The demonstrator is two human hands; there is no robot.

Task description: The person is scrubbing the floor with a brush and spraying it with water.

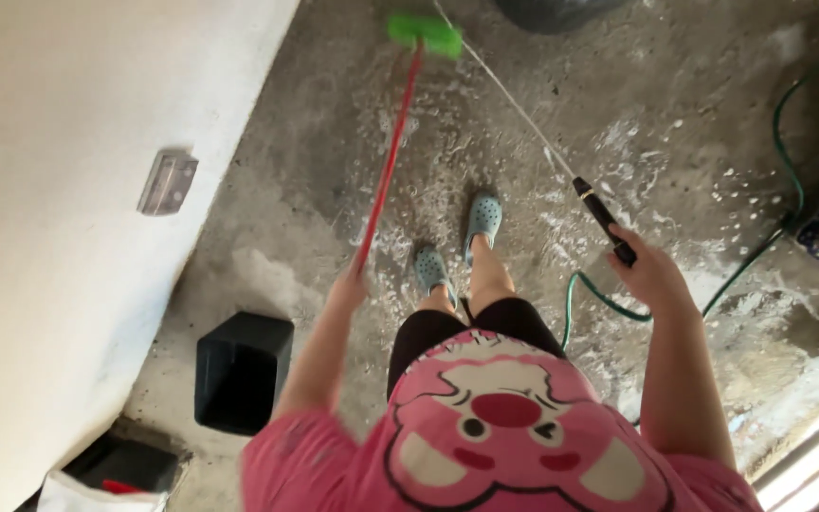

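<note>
**Broom to the left, hose nozzle to the right, both aimed up-frame**

At left of centre the left hand [351, 283] is closed round the lower end of a red broom handle [388, 161]. The handle's long axis runs from that hand up and slightly rightward to the green brush head [426, 34], which rests on the wet concrete floor [315, 190] at the top of the frame, well ahead of the feet in blue-grey clogs [483, 218].

Right of centre the right hand [651, 275] is wrapped round the rear of a black spray nozzle [603, 218]. The nozzle points up and to the left, and its thin water jet [509, 100] slants toward the brush head, passing just beside it at the top. The green garden hose [609, 299] loops down from the nozzle and off to the right edge.

The two long axes converge near the brush head; the left hand alone governs the broom.
</note>
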